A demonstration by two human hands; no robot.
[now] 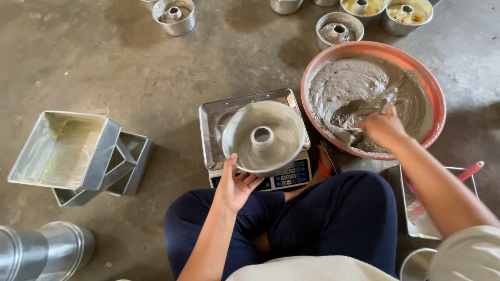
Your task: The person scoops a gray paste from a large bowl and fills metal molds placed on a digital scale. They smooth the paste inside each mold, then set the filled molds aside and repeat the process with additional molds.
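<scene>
Two hands at work: the person sits cross-legged on a concrete floor (pixel 156 67), both arms reaching forward.
Basin: a wide orange basin (pixel 436 93) to the right holds thick grey batter (pixel 354 88); it looks heavy, soft and sticky, so I judge it will cling and drop slowly.
Square tins: stacked metal square tins (pixel 78 153) lie well apart to the left.
Scale: a digital scale (pixel 289 176) with a steel tray (pixel 213 117) sits just ahead of the knees.
Tube pan: an empty ring-shaped tube pan (pixel 265 136) is tilted above the scale tray, mouth toward the camera; thin metal, probably light and stiff, smooth enough to slip, best taken at the rim.
Left hand: the left hand (pixel 235 183) is clamped on the pan's lower rim, thumb on the edge, fingers beneath, wrist straight.
Right hand: the right hand (pixel 384 127) dips into the batter, fingers curled downward; whether it closes on anything I cannot tell.
Far pans: smaller tube pans (pixel 174 15) stand beyond, some filled.
</scene>
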